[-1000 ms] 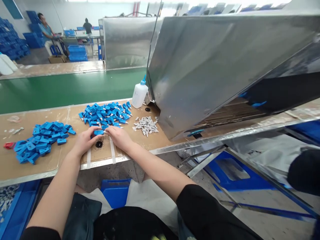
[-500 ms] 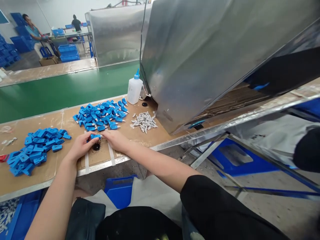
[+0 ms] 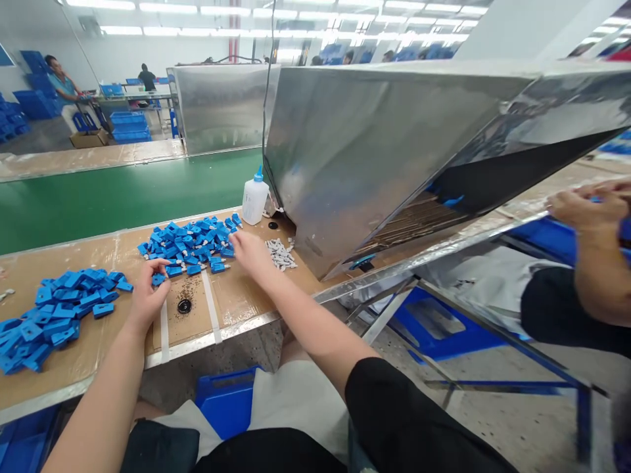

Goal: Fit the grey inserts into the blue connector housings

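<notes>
My left hand (image 3: 149, 294) is closed, with its thumb and fingers pinching a small blue plastic block (image 3: 158, 280) at the near left side of a heap. That heap (image 3: 190, 243) holds many blue blocks with pale grey tips. My right hand (image 3: 252, 255) reaches to the right end of the heap, fingers drawn together; whatever lies between its fingertips is hidden. Partly behind that hand is a small pile of grey pointed pieces (image 3: 282, 255). Left of my left hand lies another heap of blue blocks (image 3: 64, 309), with no grey tips showing.
A white squeeze bottle (image 3: 255, 200) with a blue nozzle stands behind the heap. Beside it rises a large sheet-metal housing (image 3: 355, 151). A green belt (image 3: 123, 190) runs behind the cardboard-covered bench. One black round recess (image 3: 184, 306) is near the edge. Another person's hands (image 3: 589, 203) are at far right.
My hands have parted: the right one moved away to the right end of the tipped heap, while the left keeps hold of a blue block. The view has tilted up, and another person's hands now show.
</notes>
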A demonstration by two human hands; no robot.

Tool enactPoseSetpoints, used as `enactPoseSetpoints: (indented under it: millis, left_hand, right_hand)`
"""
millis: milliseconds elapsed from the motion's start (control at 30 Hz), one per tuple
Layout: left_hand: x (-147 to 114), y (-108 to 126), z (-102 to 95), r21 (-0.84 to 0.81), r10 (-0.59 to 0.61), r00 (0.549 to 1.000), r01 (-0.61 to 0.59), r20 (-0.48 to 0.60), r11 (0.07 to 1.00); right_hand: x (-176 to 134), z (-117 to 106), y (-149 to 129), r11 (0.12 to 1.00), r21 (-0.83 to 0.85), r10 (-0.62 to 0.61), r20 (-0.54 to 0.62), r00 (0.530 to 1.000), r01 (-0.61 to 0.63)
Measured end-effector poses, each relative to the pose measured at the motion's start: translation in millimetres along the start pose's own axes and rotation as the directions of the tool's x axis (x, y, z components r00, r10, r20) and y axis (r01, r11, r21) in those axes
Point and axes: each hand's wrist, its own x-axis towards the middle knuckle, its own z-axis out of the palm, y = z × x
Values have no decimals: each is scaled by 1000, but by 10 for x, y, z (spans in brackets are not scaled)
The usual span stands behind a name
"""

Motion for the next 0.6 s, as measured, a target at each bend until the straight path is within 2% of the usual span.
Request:
enactPoseSetpoints:
  millis: [67,133,200,333,433,500,600]
  left_hand:
    - [-6,-14,3,25,33,999,-34,11,999]
    - [-21,-3,17,-12,21,1000,-21,2,1000]
    - [-43,19,29,-85,-36,998,31,-50,996]
    - [-88,51,14,-135,-209,968,191,-137,972]
    - [-109,52,-16,18,-245,954,251,-170,968]
    - [-114,41,-25,151,-211,960,239,-182,959]
    - [-106,7,-9,170,-199,958,235,-208,957]
  right_hand:
    - [267,-126,171,985,-156,85,101,991,-69]
    - [486,-218,327,975,-219,75,226,971,-24]
    - [622,-300,469,971,-237,40,303,952,35]
    - [677,-441,727,953,-280,9,419,908,119]
    - [629,-458,858,955,-203,-81,519,851,215]
    - [584,-427,894,957,-151,-134,529,838,248]
    - [490,-346,833,965,-109,-168,438,883,238]
